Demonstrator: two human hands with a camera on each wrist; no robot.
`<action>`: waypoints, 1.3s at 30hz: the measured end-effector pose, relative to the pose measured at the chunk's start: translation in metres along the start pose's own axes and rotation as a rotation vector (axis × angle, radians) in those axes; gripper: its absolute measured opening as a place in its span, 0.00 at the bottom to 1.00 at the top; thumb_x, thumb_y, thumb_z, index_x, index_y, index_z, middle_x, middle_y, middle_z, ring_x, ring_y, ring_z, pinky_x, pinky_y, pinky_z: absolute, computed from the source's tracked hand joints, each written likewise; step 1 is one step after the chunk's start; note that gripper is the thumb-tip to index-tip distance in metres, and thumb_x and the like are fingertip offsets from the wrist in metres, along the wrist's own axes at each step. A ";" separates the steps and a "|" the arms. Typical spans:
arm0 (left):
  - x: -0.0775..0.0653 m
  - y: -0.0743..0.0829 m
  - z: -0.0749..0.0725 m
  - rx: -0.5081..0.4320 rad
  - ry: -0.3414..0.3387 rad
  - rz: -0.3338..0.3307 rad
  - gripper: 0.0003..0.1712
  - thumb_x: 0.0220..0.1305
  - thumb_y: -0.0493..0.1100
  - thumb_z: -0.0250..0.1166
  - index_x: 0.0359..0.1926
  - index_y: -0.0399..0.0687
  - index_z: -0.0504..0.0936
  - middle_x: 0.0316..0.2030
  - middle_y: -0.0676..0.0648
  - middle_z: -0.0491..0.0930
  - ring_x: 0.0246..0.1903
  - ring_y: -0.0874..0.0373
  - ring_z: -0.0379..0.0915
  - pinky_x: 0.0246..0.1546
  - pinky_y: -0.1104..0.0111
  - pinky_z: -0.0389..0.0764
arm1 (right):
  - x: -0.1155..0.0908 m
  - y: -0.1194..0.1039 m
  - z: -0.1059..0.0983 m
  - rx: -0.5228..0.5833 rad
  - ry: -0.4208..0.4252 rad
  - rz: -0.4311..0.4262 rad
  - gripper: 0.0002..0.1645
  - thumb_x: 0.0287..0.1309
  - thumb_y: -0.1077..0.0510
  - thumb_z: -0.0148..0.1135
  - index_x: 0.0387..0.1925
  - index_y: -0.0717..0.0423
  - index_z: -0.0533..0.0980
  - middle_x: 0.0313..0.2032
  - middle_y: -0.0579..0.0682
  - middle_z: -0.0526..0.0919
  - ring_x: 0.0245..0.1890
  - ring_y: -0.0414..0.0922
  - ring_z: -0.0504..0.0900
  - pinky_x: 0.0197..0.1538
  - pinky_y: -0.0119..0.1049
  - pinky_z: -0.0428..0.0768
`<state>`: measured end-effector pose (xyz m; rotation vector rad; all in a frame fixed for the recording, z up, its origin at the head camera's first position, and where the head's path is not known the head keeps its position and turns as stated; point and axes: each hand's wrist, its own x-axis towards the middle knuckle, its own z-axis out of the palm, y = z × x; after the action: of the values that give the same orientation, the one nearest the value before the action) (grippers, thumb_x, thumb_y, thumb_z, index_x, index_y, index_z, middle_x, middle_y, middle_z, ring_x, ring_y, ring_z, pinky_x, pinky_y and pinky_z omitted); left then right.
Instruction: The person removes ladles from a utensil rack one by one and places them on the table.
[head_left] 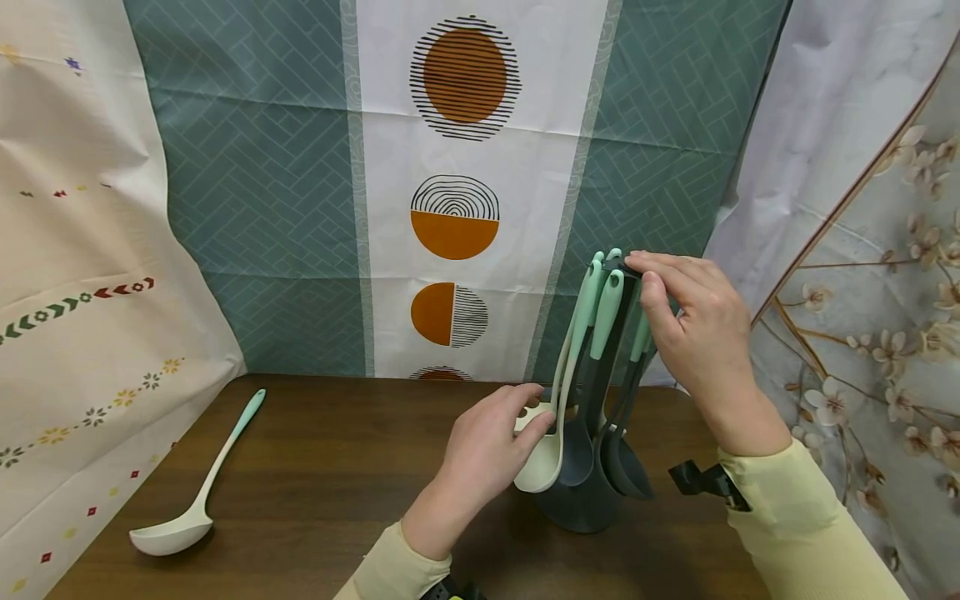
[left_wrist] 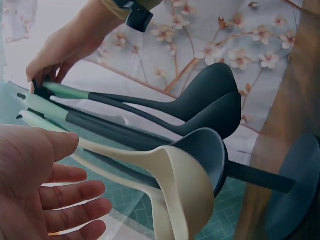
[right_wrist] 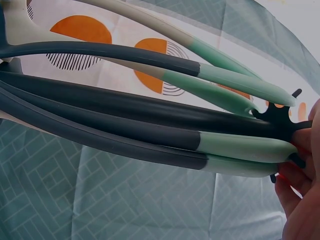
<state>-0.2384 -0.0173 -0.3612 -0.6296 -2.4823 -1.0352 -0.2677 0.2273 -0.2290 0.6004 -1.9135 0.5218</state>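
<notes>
A dark utensil stand [head_left: 581, 508] with a round base holds several hanging kitchen utensils with mint green handles. My right hand [head_left: 693, 321] grips the hooked top [right_wrist: 282, 120] of this stand, its fingers at the hooks in the right wrist view. Lower down, my left hand [head_left: 491, 446] is beside a cream ladle [head_left: 542, 467], fingers spread and relaxed with nothing held. In the left wrist view that hand [left_wrist: 55, 185] appears close to the hanging handles. Dark ladles [left_wrist: 212, 107] hang on the side toward my right arm.
Another cream ladle [head_left: 180, 529] with a mint handle lies on the brown wooden table [head_left: 337, 467] at the left. Behind the table hangs a teal and white patterned cloth [head_left: 258, 208]. A floral curtain [head_left: 885, 350] borders the right side, an embroidered cloth [head_left: 90, 250] the left.
</notes>
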 end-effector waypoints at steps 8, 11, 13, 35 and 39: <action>0.004 0.004 0.008 -0.031 0.001 0.020 0.21 0.79 0.53 0.71 0.66 0.51 0.86 0.51 0.53 0.88 0.49 0.54 0.86 0.48 0.59 0.86 | 0.000 -0.001 0.001 0.001 0.014 -0.001 0.23 0.82 0.50 0.53 0.60 0.50 0.90 0.58 0.46 0.91 0.57 0.55 0.85 0.55 0.47 0.77; 0.006 0.005 0.012 -0.041 -0.003 0.018 0.21 0.79 0.54 0.70 0.66 0.52 0.86 0.51 0.54 0.88 0.48 0.54 0.86 0.47 0.60 0.86 | -0.001 -0.001 0.001 0.001 0.016 0.003 0.23 0.82 0.50 0.53 0.60 0.50 0.90 0.58 0.46 0.91 0.57 0.55 0.85 0.55 0.46 0.77; 0.007 0.005 0.015 -0.046 -0.008 0.020 0.21 0.80 0.54 0.70 0.66 0.53 0.86 0.51 0.55 0.88 0.48 0.55 0.86 0.47 0.61 0.85 | -0.001 -0.001 0.001 0.003 0.018 0.006 0.22 0.82 0.50 0.53 0.60 0.50 0.90 0.58 0.46 0.91 0.57 0.55 0.85 0.55 0.46 0.76; 0.007 0.002 0.023 -0.045 -0.001 0.047 0.18 0.79 0.52 0.71 0.62 0.52 0.87 0.47 0.56 0.89 0.44 0.57 0.85 0.43 0.66 0.83 | -0.002 -0.002 0.000 -0.001 0.007 0.007 0.22 0.83 0.50 0.53 0.61 0.50 0.89 0.59 0.46 0.91 0.58 0.55 0.85 0.52 0.47 0.75; 0.008 0.002 0.024 -0.043 -0.001 0.052 0.16 0.79 0.51 0.72 0.60 0.52 0.87 0.45 0.56 0.89 0.43 0.57 0.86 0.42 0.67 0.83 | -0.002 -0.003 0.000 0.000 0.007 0.006 0.22 0.83 0.50 0.53 0.61 0.49 0.89 0.59 0.46 0.91 0.59 0.55 0.84 0.54 0.46 0.75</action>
<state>-0.2480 0.0036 -0.3721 -0.7040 -2.4371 -1.0712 -0.2657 0.2255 -0.2306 0.5915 -1.9090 0.5271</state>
